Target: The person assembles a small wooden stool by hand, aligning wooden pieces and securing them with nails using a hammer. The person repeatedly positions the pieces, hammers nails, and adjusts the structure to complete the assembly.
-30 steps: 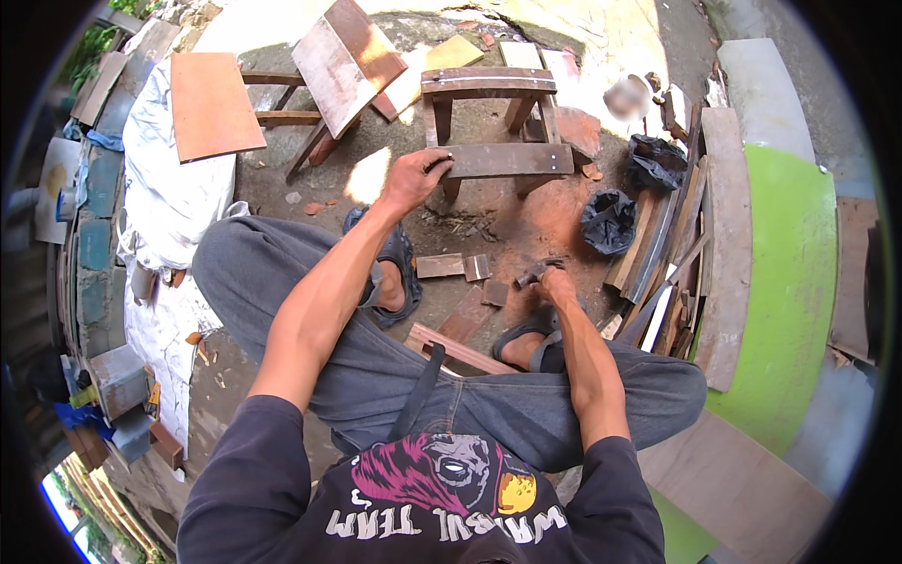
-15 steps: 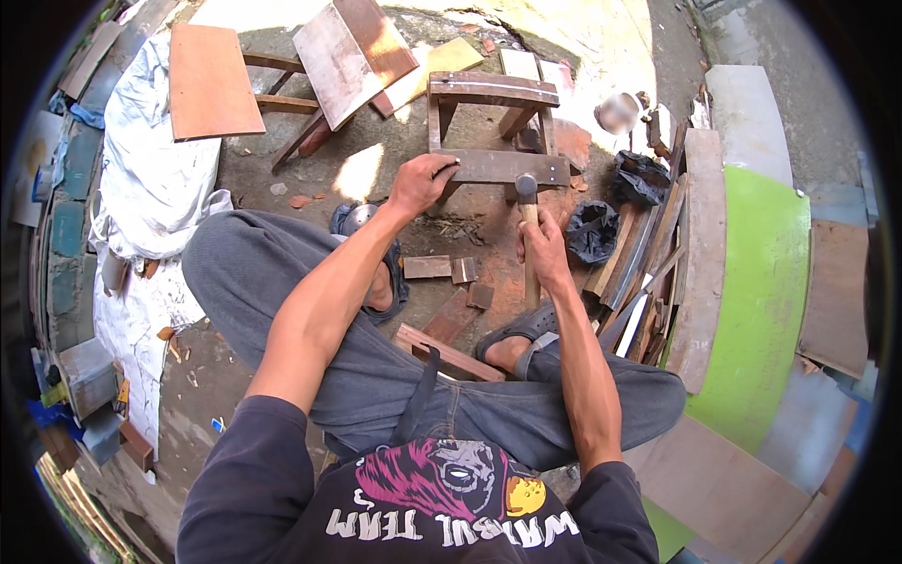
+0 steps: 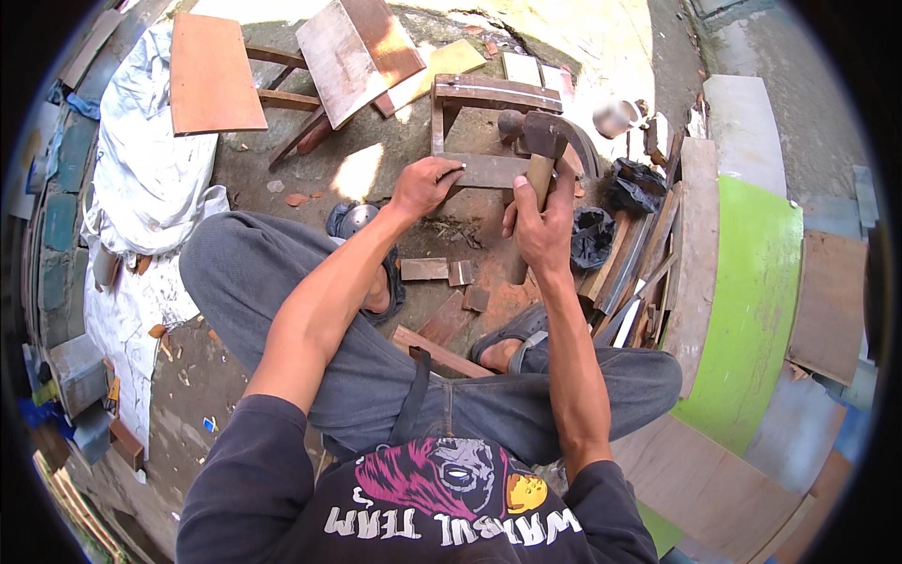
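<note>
Nailing step: left hand (image 3: 425, 185) pinched nail on wooden frame (image 3: 489, 169); right hand (image 3: 537, 228) gripped raised hammer (image 3: 540, 141). Square strike probably needed.

White tarp (image 3: 141, 179) at left, green curved panel (image 3: 742, 310) at right, black bags (image 3: 592, 235) between.

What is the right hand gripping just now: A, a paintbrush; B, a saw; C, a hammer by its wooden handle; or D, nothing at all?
C: the right hand is closed round the wooden handle of a hammer, whose head is raised above the small wooden frame that the left hand steadies.
</note>
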`<state>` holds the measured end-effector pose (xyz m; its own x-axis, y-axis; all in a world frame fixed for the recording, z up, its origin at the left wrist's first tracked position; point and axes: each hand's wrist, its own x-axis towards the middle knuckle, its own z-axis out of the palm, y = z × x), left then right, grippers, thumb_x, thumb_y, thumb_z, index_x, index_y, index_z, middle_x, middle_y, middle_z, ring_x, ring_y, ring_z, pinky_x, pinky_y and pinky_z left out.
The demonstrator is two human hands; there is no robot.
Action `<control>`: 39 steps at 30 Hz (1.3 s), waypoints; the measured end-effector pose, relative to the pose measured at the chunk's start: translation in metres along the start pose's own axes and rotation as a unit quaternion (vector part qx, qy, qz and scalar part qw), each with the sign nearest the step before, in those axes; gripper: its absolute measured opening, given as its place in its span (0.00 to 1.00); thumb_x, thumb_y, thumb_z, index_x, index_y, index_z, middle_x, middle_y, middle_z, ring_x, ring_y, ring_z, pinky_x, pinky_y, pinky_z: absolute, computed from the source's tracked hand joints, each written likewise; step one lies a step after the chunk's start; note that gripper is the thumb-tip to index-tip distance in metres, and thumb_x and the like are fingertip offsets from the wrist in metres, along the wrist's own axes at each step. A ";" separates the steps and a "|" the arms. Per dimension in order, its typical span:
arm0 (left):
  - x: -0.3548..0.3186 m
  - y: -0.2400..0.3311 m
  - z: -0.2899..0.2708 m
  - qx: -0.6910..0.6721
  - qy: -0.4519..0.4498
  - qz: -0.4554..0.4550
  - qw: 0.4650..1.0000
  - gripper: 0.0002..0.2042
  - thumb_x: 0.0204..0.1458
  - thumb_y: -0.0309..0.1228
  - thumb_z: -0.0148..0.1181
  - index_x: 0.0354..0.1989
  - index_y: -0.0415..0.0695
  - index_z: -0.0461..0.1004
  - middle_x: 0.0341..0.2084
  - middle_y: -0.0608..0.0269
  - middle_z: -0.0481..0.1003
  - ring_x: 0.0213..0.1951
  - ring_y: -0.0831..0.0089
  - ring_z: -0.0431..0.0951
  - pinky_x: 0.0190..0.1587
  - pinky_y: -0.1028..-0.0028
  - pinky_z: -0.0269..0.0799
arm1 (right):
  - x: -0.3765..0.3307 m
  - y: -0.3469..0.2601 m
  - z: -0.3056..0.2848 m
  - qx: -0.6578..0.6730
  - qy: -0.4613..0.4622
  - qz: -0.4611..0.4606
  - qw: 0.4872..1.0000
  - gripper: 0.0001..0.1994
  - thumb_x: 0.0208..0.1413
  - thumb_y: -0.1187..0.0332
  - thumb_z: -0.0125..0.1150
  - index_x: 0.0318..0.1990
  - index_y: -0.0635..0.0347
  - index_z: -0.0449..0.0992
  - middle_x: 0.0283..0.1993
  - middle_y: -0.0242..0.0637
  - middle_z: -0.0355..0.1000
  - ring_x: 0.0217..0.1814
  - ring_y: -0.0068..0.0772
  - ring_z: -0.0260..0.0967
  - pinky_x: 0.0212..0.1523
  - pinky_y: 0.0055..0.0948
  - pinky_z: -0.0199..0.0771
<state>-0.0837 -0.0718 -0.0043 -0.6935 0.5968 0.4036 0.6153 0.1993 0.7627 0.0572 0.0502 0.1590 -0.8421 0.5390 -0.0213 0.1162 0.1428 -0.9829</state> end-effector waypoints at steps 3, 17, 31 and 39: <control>0.001 0.000 0.000 0.002 -0.003 0.010 1.000 0.08 0.51 0.29 0.66 0.38 0.41 0.81 0.35 0.53 0.81 0.37 0.57 0.82 0.40 0.66 0.77 | 0.003 0.009 0.008 -0.095 0.023 -0.091 0.991 0.28 0.63 0.67 0.55 0.65 0.67 0.52 0.38 0.49 0.74 0.30 0.42 0.75 0.32 0.40 0.75; -0.005 -0.008 0.005 0.014 0.011 0.021 1.000 0.07 0.50 0.29 0.66 0.37 0.43 0.82 0.35 0.56 0.81 0.37 0.58 0.81 0.41 0.65 0.77 | 0.002 0.002 0.016 -0.233 -0.029 -0.022 0.972 0.26 0.59 0.70 0.56 0.63 0.66 0.55 0.37 0.62 0.75 0.40 0.66 0.75 0.39 0.50 0.73; -0.008 -0.006 0.008 0.013 0.017 0.025 0.999 0.07 0.49 0.28 0.67 0.36 0.43 0.82 0.34 0.57 0.81 0.38 0.58 0.81 0.41 0.65 0.77 | 0.001 0.038 0.025 -0.290 -0.062 -0.004 0.955 0.23 0.60 0.69 0.53 0.60 0.67 0.56 0.35 0.67 0.74 0.39 0.69 0.73 0.39 0.55 0.71; -0.007 -0.004 0.006 -0.005 0.016 0.012 1.000 0.07 0.49 0.29 0.67 0.36 0.45 0.82 0.34 0.57 0.81 0.37 0.59 0.81 0.41 0.65 0.77 | -0.012 0.024 0.031 -0.194 0.036 -0.062 0.978 0.27 0.58 0.71 0.53 0.64 0.69 0.54 0.36 0.67 0.74 0.38 0.70 0.73 0.36 0.60 0.70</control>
<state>-0.0792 -0.0722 -0.0135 -0.6903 0.5758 0.4382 0.6286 0.1773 0.7572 0.0535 0.0217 0.1303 -0.8249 0.5521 0.1212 0.2176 0.5080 -0.8334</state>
